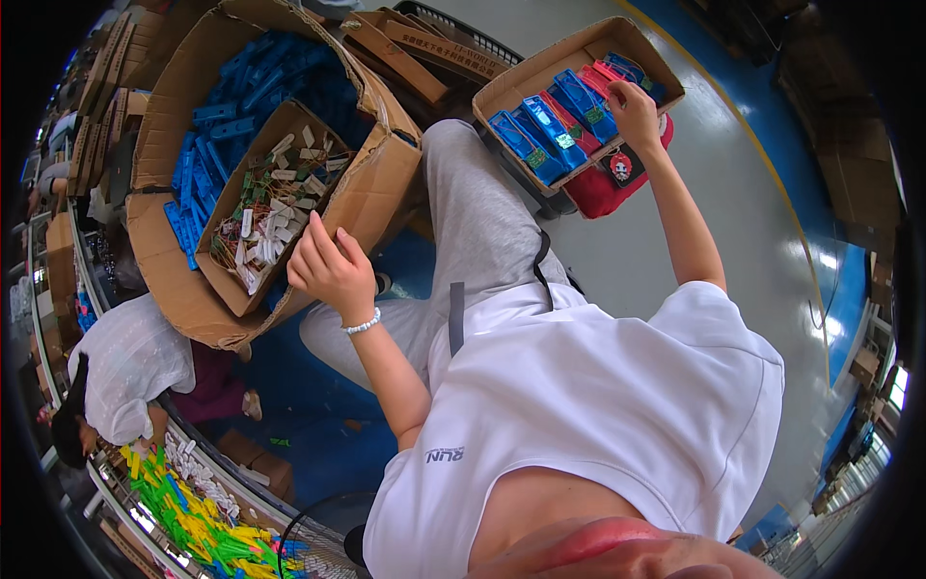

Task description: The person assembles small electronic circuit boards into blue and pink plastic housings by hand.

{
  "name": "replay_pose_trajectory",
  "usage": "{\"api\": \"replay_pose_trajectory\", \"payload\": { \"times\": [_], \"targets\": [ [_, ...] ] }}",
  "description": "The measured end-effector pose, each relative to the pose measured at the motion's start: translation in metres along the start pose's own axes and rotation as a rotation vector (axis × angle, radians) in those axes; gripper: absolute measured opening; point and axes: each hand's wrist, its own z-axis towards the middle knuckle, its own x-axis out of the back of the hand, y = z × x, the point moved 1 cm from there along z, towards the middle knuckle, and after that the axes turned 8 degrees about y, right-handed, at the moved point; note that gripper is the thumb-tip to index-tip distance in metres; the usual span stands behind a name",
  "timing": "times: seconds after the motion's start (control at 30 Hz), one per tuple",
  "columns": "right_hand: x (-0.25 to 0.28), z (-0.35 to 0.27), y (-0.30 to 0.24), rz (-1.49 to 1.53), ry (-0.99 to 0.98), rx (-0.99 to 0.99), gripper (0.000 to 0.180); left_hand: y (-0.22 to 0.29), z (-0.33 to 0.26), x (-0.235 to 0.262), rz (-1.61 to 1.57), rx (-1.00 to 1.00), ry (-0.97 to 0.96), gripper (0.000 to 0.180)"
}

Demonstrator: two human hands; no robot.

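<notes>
My left hand [333, 268] is raised beside the near edge of a small carton [228, 283], its fingers apart and nothing visible in them. That carton holds small circuit boards with thin wires and white parts [280, 220]. My right hand [637, 114] reaches over a shallow cardboard box [511, 85] at the far right. Its fingers are bent together against the pieces there; what they pinch is hidden. Inside that box, shiny blue plastic housings [550, 123] stand in a row, with red ones [596, 77] among them and green boards and wires on top.
A big carton [376, 164] of blue plastic pieces [201, 179] surrounds the small carton. Under the shallow box sits a red cushion-like thing [600, 193]. Flattened cartons [424, 53] lie behind. At the left, another person [130, 362] bends over a bin of yellow and green pieces [198, 516].
</notes>
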Motion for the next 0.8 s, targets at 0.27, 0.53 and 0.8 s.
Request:
{"api": "replay_pose_trajectory", "payload": {
  "times": [0.27,0.53,0.8],
  "targets": [
    [-0.055,-0.048,-0.047,-0.255,-0.496,-0.084,0.050,0.002,0.000,-0.002,-0.009,-0.002,0.006,0.036],
    [-0.032,-0.019,-0.024,-0.295,-0.168,0.003,0.046,-0.002,-0.003,-0.003,-0.005,-0.001,0.007,0.037],
    [-0.047,-0.050,-0.034,0.046,-0.525,0.002,0.020,-0.003,-0.002,-0.004,-0.008,-0.006,0.026,0.036]
  ]
}}
